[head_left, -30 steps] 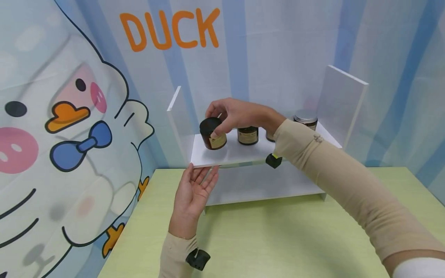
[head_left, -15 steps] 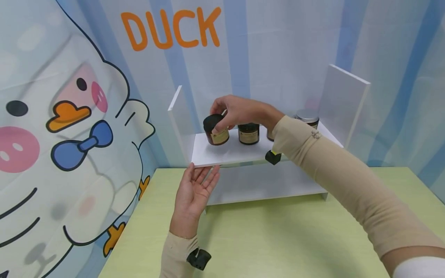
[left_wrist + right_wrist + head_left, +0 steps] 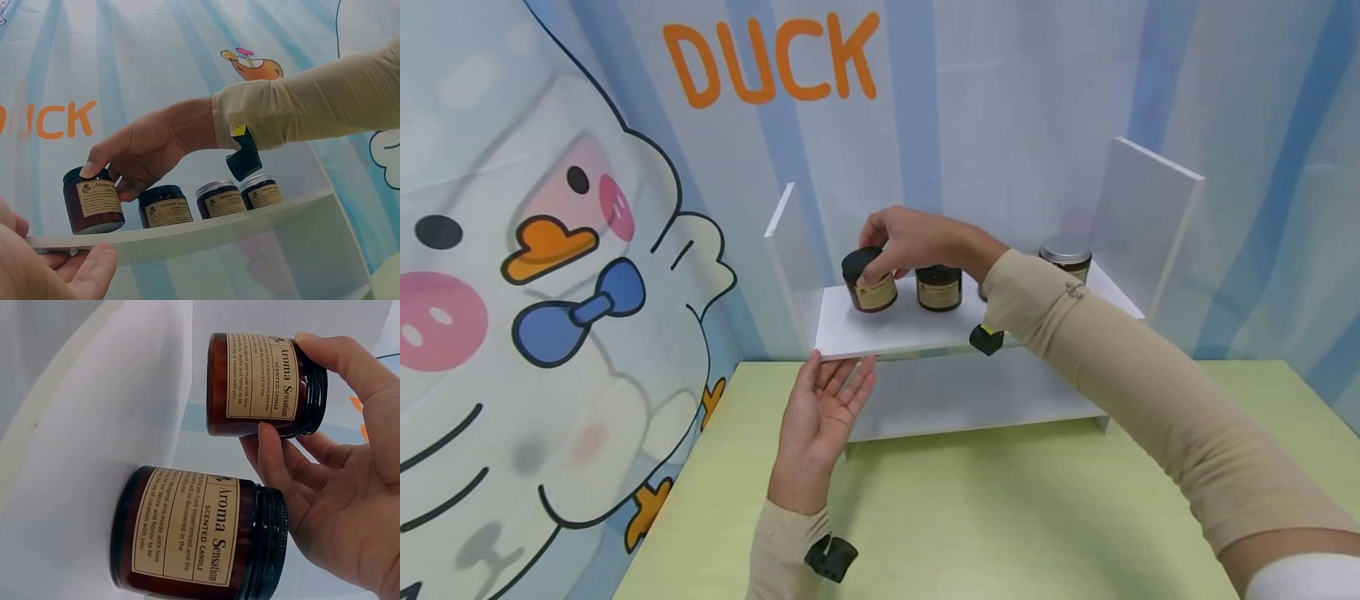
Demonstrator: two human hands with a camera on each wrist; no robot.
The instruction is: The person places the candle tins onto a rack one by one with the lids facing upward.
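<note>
My right hand grips an amber-brown scented candle jar by its black lid, thumb on one side and fingers around the other. This jar, with its beige "Aroma Sensation" label, is at the left end of the white shelf, tilted a little, its base close over the board. A second black-lidded candle jar stands right beside it. Palm up, my left hand rests its extended fingers at the underside of the shelf's front left corner; its fingertips are partly hidden in the left wrist view.
Two silver-lidded candle jars stand farther right on the shelf, one mostly behind my right sleeve in the head view. Upright white side panels bound the shelf. It stands on a pale green table before a duck-print curtain.
My right hand has shifted the held candle jar slightly right and back, toward the second jar, and it leans less. The left hand stays at the shelf's corner.
</note>
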